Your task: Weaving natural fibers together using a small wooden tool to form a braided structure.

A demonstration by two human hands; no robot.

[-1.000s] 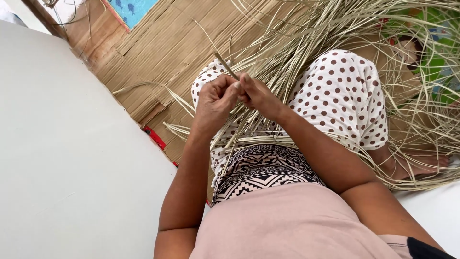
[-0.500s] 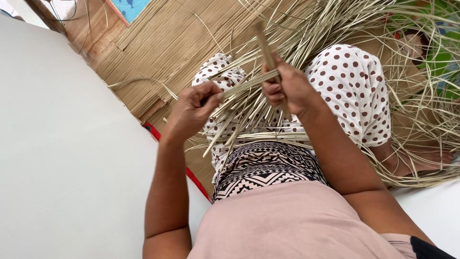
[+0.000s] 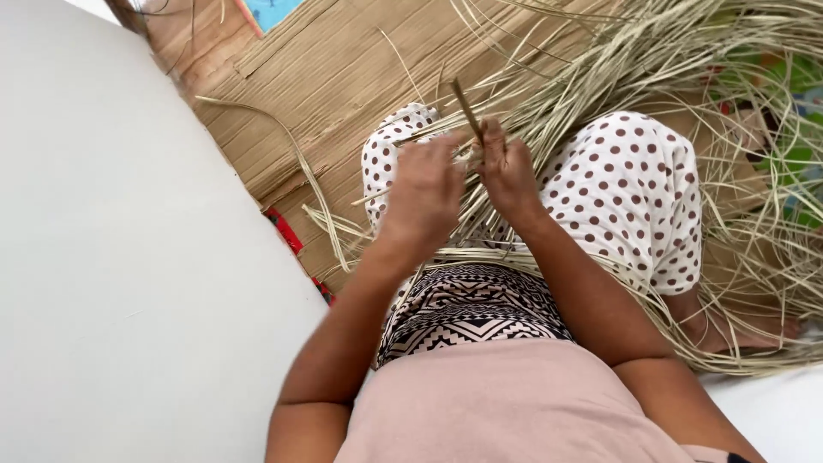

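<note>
Closest to the camera is a pale pink top, and below it a black-and-white patterned cloth (image 3: pixel 471 304) across the lap, which seems to serve as a work surface for the loose fibre lying over it. Just above that, the two hands meet over the knees: the left hand (image 3: pixel 424 193) is curled with its fingers bent inward, seemingly steadying a few pale strips, though its back hides exactly what it pinches. The right hand (image 3: pixel 507 171) is closed around a thin stick-like strip (image 3: pixel 466 109) that juts up and away from the knuckles (held upright, I would judge, so it stays clear of the tangle). Both hands nearly touch, thumbs toward each other. Beneath them lie the spotted trousers (image 3: pixel 626 189), and spreading over them and beyond is a heap of dried grass strips (image 3: pixel 651 60), kept within easy reach. Farthest off lies flattened cardboard (image 3: pixel 343 77).
</note>
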